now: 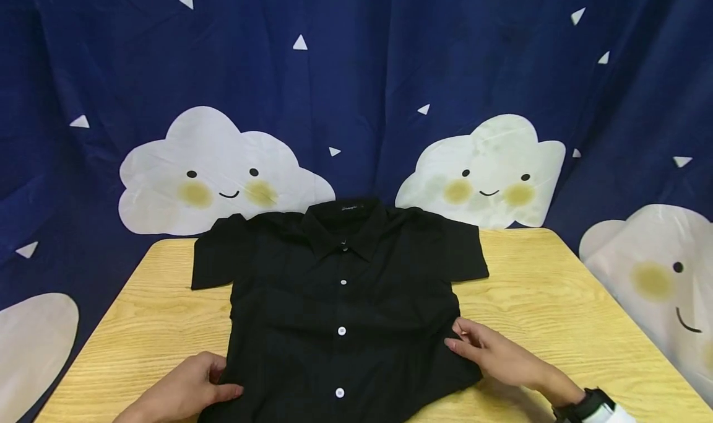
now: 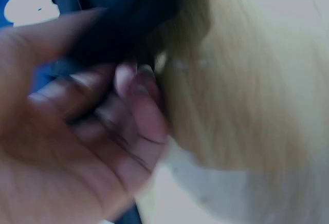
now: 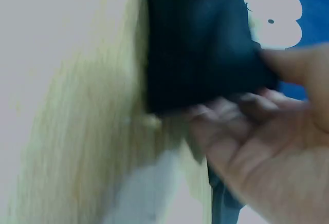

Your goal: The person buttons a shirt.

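A black short-sleeved button-up shirt (image 1: 289, 311) lies front up on the table, its collar (image 1: 340, 231) at the far edge and white buttons down the middle. My left hand (image 1: 181, 389) pinches its left side low down, thumb on top of the cloth. In the left wrist view, blurred, the fingers of that hand curl beneath the dark fabric (image 2: 128, 23). On the opposite side my right hand (image 1: 501, 355) pinches the shirt's right edge, where the lower cloth slants up toward it. The right wrist view shows a flap of black fabric (image 3: 200, 44) between thumb and fingers.
The light wooden table (image 1: 529, 293) has rounded far corners. Behind it hangs a dark blue curtain (image 1: 356, 82) with white triangles and smiling clouds. A dark band (image 1: 585, 404) circles my right wrist. The shirt's hem runs beyond the bottom of the head view.
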The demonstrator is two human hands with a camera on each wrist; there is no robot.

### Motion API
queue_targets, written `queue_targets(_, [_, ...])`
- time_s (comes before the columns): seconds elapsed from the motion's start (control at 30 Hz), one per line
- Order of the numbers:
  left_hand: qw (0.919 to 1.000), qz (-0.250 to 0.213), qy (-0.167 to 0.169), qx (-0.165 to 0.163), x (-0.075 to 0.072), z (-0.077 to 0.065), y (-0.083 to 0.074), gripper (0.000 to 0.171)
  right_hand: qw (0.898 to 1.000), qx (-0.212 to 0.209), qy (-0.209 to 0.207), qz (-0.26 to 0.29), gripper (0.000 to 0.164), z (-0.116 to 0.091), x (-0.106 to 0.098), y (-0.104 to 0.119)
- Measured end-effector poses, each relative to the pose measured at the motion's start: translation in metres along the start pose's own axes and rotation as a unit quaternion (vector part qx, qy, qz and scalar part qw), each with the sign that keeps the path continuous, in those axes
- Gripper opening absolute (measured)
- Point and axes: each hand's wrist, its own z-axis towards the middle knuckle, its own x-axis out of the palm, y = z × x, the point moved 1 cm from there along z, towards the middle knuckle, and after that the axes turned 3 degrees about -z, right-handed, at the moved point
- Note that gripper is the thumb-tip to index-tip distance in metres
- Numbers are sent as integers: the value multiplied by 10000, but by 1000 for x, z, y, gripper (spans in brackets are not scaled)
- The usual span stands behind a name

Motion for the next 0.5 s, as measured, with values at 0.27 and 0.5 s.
queue_targets(0.27, [9523, -3022, -338, 280, 1, 9, -25, 61, 9795, -148, -1923, 574, 26, 16, -2, 24])
queue_targets(0.5, [9303, -3534, -954, -249, 0, 17, -35, 70, 9648, 512, -2546, 409, 30, 35, -13, 39])
